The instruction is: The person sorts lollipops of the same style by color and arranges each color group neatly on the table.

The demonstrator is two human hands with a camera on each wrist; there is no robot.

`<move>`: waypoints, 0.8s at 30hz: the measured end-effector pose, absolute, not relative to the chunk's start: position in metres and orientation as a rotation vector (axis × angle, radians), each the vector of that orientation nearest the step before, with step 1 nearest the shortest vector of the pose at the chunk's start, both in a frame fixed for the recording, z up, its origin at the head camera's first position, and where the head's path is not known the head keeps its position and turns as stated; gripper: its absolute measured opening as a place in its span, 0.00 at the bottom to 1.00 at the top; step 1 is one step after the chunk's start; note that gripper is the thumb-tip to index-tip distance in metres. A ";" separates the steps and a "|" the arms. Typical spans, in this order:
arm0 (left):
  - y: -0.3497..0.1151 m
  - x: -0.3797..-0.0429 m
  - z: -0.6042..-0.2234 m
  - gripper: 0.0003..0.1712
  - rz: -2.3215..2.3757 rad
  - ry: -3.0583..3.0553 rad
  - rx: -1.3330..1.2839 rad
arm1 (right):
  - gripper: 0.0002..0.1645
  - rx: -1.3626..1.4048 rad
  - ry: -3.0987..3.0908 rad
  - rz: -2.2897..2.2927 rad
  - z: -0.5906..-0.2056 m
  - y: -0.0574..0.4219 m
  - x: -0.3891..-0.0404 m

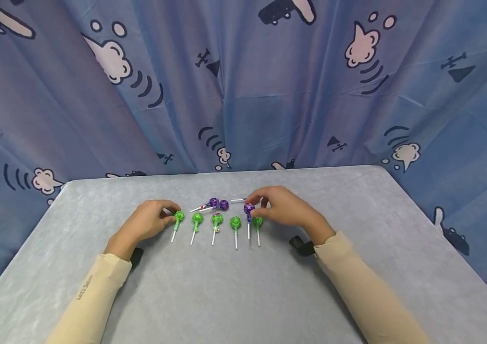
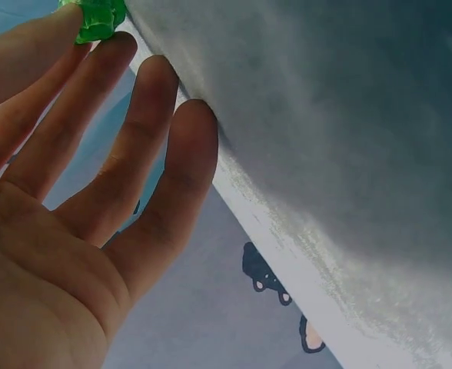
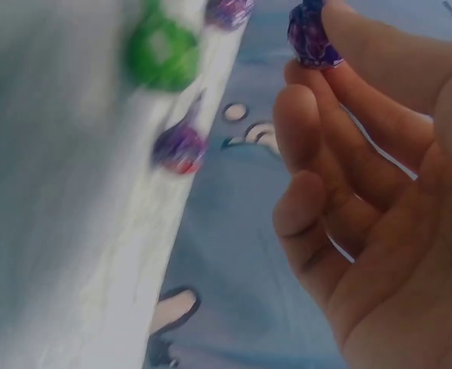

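Observation:
My left hand [image 1: 150,220] pinches the head of a green-wrapped lollipop [image 1: 179,216] at the left end of a row. In the left wrist view, the thumb and fingers meet at that green head [image 2: 99,19], the other fingers spread. With thumb and fingertips, my right hand [image 1: 284,206] holds a purple-wrapped lollipop [image 1: 249,209], its white stick pointing down toward me. It overlaps the rightmost green lollipop [image 1: 258,222] in the head view. The right wrist view shows the purple head [image 3: 312,37] between thumb and fingers.
Between the hands stand out more green lollipops [image 1: 198,218] in a row on the grey-covered table [image 1: 209,291]. Behind them, two purple lollipops [image 1: 224,205] lie close together. Another lollipop's white stick [image 1: 238,200] runs behind the right hand. A patterned blue curtain [image 1: 252,119] hangs beyond the table.

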State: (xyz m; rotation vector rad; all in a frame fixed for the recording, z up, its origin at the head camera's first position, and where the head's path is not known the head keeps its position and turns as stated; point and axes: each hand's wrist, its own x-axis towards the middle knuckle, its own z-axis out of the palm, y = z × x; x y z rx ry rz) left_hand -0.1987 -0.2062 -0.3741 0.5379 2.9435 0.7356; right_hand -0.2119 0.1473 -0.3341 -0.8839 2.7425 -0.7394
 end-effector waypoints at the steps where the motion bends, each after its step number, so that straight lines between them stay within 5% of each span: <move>1: -0.206 -0.199 -0.374 0.13 0.737 2.943 0.540 | 0.19 -0.887 2.741 -0.741 -0.333 0.143 -0.212; 24: -0.204 -0.199 -0.376 0.12 0.718 2.949 0.501 | 0.17 -0.975 2.628 -0.822 -0.325 0.048 -0.192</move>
